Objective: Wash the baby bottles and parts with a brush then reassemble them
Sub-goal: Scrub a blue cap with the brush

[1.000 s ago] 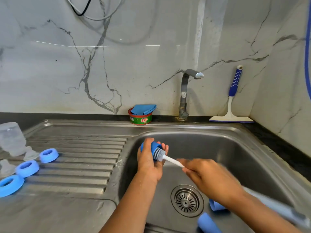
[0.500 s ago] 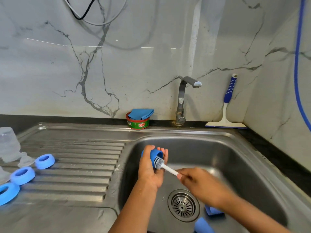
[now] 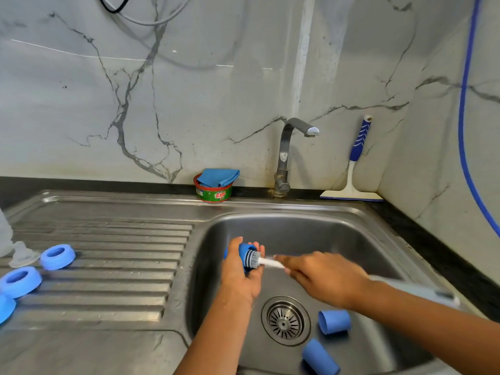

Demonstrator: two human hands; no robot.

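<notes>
Since a moment ago the brush has gone deeper into the cap, which my left grip curls round above the sink, mouth facing right. My right grip pinches the handle, its axis running straight along the cap's, so strokes go leftward.

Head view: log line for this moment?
step: scrub | left hand: holds blue cap | right hand: holds brush, bristles inside cap | sink: two blue caps near drain
</notes>
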